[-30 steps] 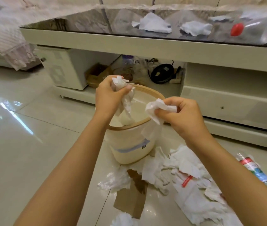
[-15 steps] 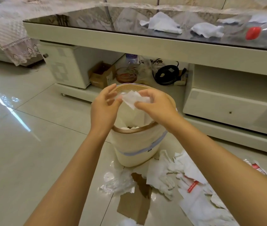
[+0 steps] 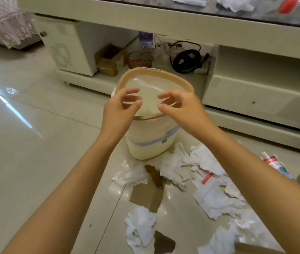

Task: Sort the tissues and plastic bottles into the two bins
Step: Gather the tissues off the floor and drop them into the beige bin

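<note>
Cream plastic forms the bin [image 3: 151,143], and both hands hover over its tan-rimmed mouth. On the left, the left hand [image 3: 118,112] has its fingers spread and curled, holding nothing. To its right, the right hand [image 3: 184,109] is likewise loosely open and empty. Loose tissues [image 3: 197,167] lie on the floor below and right of the bin, under the right forearm, so the right hand is probably nearer. Farther right lies a plastic bottle [image 3: 274,164], its long axis running away from the person and leftward.

Honestly nothing's readable here. The purple bottle label [image 3: 146,37] on the shelf, the bin's small dark tag [image 3: 164,141] and the red wrapper [image 3: 207,178] are all too blurry.
</note>
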A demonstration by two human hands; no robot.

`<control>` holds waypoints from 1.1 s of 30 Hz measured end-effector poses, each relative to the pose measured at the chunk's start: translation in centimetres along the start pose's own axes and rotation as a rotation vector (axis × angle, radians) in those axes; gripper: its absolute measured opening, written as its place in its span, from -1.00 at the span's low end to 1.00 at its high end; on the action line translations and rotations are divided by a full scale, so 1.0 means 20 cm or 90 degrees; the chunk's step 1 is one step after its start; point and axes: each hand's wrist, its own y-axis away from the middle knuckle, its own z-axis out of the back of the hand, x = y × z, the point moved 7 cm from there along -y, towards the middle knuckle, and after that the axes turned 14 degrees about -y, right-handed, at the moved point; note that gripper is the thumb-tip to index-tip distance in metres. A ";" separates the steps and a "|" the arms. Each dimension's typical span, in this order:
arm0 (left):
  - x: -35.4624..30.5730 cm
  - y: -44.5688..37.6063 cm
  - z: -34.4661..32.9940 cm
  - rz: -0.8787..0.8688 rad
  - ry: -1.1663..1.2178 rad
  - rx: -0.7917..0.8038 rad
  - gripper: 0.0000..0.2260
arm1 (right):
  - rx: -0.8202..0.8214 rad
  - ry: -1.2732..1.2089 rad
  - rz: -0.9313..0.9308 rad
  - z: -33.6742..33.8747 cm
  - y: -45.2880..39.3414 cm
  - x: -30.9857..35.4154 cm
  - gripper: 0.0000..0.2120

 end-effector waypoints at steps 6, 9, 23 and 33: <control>-0.01 0.37 -0.21 -0.149 -0.029 0.154 -0.84 | 0.072 0.104 -0.064 0.05 0.31 -0.23 -0.87; 0.19 0.51 -0.38 -0.068 -0.137 0.257 -0.81 | 0.112 0.153 -0.113 0.06 0.42 -0.39 -0.86; 0.89 0.76 -0.75 0.107 -0.608 0.437 0.15 | 0.251 0.381 -0.128 -0.01 0.61 -0.68 -0.70; 0.87 0.78 -0.84 0.031 -0.598 0.395 -0.13 | 0.236 0.364 -0.154 -0.03 0.57 -0.87 -0.69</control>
